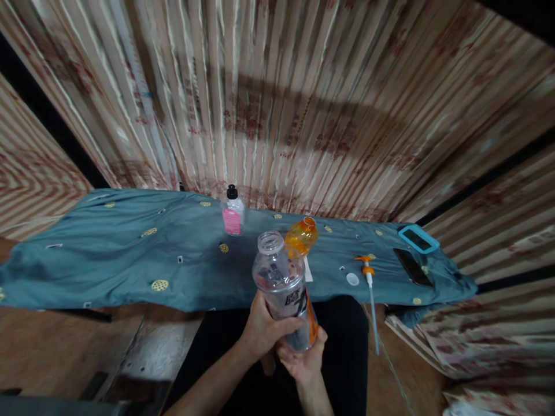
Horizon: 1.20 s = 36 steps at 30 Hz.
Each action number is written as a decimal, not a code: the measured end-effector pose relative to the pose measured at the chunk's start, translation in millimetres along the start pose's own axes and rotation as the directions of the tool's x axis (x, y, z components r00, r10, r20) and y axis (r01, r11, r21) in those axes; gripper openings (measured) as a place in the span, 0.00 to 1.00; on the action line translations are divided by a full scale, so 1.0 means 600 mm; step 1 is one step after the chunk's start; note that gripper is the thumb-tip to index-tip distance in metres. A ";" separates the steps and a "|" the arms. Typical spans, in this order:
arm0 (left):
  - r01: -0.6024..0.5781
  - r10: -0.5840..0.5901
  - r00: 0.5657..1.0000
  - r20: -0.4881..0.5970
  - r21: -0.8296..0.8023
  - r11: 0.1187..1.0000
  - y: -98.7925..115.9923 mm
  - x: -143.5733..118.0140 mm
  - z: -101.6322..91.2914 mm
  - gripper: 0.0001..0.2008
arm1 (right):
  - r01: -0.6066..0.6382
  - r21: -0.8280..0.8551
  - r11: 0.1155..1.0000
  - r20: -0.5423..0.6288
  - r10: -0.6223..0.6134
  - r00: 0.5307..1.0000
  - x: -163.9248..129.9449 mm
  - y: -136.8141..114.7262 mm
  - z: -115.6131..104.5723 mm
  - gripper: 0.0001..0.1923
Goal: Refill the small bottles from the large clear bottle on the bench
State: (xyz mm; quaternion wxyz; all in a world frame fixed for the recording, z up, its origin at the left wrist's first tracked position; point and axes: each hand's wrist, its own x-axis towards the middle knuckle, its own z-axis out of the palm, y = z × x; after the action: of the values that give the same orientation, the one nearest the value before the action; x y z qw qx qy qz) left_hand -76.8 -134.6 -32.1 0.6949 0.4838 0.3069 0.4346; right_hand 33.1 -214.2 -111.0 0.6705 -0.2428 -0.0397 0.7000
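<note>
Left hand [265, 330] wraps the near left side of the clear bottle [280, 280]; right hand [304, 359], fingers curled, cups its base (orange bottle [305, 232] just beyond).

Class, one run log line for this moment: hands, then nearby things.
left hand: holding clear bottle | right hand: holding it lower down | on cloth: orange bottle, pink-labelled bottle, pump
</note>
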 end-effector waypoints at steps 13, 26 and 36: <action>-0.012 0.083 0.952 -0.295 0.235 0.972 0.021 0.025 -0.068 0.33 | -0.108 -0.360 0.927 0.012 0.121 0.993 0.054 0.029 0.023 0.35; -0.065 0.347 0.861 -0.372 0.596 0.800 0.022 0.113 -0.154 0.36 | -0.084 -0.989 0.121 -0.147 -0.762 0.630 0.033 -0.247 -0.039 0.28; 0.033 0.241 0.909 -0.339 0.636 0.771 0.002 0.109 -0.147 0.41 | -0.473 -0.795 -0.380 -0.020 -0.762 0.647 0.102 -0.348 -0.109 0.27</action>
State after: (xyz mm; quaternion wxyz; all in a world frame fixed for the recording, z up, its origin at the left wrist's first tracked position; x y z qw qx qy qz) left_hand -123.6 -39.7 -61.6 0.3891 0.6042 0.5421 0.4356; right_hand 251.9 -152.7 -106.6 0.2154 -0.9019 -0.3722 0.0402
